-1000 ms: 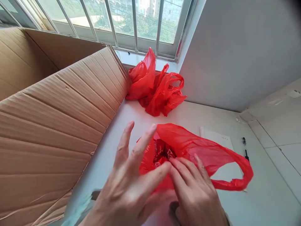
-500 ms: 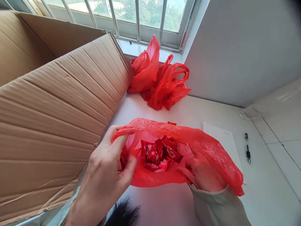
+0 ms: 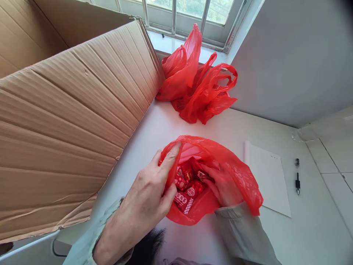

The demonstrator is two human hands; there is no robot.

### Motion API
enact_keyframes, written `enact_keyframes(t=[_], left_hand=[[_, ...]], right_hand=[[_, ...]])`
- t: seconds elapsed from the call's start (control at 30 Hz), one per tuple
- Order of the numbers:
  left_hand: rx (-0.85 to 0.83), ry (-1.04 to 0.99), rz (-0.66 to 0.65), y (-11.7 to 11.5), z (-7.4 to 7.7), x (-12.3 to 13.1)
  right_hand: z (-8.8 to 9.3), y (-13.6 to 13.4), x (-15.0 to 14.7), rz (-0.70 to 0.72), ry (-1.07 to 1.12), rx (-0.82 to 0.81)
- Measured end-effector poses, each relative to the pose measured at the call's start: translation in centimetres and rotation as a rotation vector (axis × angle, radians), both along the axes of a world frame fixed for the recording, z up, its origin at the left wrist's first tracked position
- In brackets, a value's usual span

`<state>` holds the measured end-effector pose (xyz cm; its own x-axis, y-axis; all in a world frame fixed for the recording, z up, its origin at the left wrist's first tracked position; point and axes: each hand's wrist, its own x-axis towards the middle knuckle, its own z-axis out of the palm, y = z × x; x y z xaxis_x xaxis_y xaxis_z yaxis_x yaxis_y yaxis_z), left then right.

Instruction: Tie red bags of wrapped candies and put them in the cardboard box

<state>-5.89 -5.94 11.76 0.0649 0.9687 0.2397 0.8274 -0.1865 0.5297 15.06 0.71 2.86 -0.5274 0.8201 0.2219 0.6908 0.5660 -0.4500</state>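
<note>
Pinching the thin, crinkled rim of a red plastic bag on the smooth white table, the left hand is clamped on the film beside its opening. The right hand reaches inside, seen hazily near small, glossy red packets; whether it is closed on anything I cannot tell. Beyond lie rumpled, shiny red bags with looped handles, beside a ribbed, angular cardboard box.

From my station I see a white table. A cardboard box stands at the left of the frame, crumpled red bags at top centre, an open red bag below the middle. White paper, a pen and a cap lie at the right.
</note>
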Motion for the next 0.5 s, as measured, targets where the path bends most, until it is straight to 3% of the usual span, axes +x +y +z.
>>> enact_keyframes(t=[0.1, 0.3, 0.4, 0.5], left_hand=[[-0.009, -0.016, 0.004, 0.1, 0.0, 0.3], [0.018, -0.019, -0.008, 0.0, -0.1, 0.7], [0.0, 0.003, -0.034, -0.5, 0.1, 0.4], [-0.028, 0.055, -0.052, -1.4, 0.3, -0.2]], right_hand=[[0.9, 0.4, 0.6, 0.186, 0.051, -0.122], [2.4, -0.3, 3.6, 0.335, -0.105, -0.076], [2.5, -0.8, 3.6, 0.273, -0.215, 0.008], [2.0, -1.4, 1.4, 0.216, -0.213, 0.066]])
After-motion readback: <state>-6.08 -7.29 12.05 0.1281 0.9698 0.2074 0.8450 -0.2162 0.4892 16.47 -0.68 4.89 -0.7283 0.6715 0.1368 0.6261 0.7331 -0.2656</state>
